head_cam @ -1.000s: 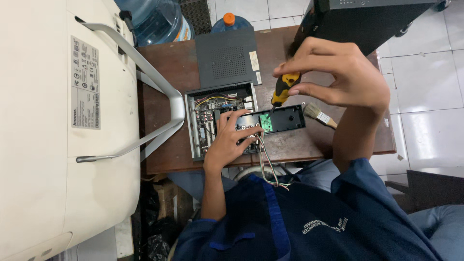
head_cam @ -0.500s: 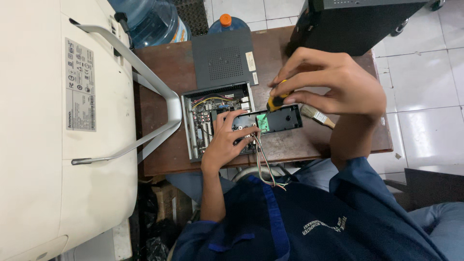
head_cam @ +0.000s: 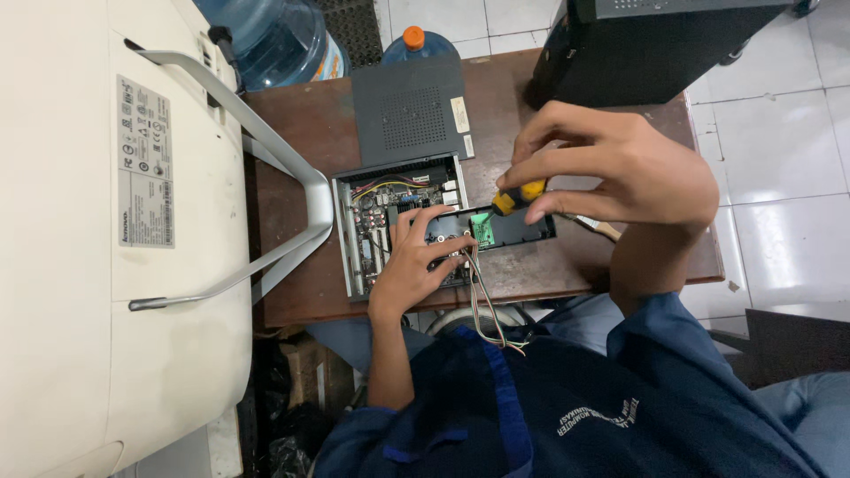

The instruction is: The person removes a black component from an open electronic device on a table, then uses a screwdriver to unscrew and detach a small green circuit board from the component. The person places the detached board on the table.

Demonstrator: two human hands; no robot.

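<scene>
Looking down at mid-frame, we list a brown wooden table (head_cam: 549, 274) bearing an opened small computer case (head_cam: 390, 221), its circuit board and coloured wiring exposed. Our left hand (head_cam: 416, 261) lies over the lower right part of that case, fingers spread and curled down, pinning a black front panel strip (head_cam: 522, 228) that runs rightward from the case; a small green circuit board (head_cam: 482, 228) sits on the strip, and a bundle of thin coloured wires (head_cam: 485, 305) trails from it toward the lower centre of the frame. Our right hand (head_cam: 620, 173), right of centre, is closed round a screwdriver with a yellow and black handle (head_cam: 516, 196), thumb and fingertips pinching the handle, the tip pointing down at the green board; whether the tip touches it we cannot quite tell. A wooden-handled tool (head_cam: 595, 226) lies on the table just right of the strip, partly hidden under the right hand. Above the case rests its dark grey cover plate (head_cam: 412, 111). At upper right stands a black tower unit (head_cam: 655, 49). Upper centre holds a blue water jug (head_cam: 274, 40) and an orange-capped bottle (head_cam: 413, 40). Filling the left side is a white monitor back (head_cam: 106, 265) with a grey stand (head_cam: 297, 190).
</scene>
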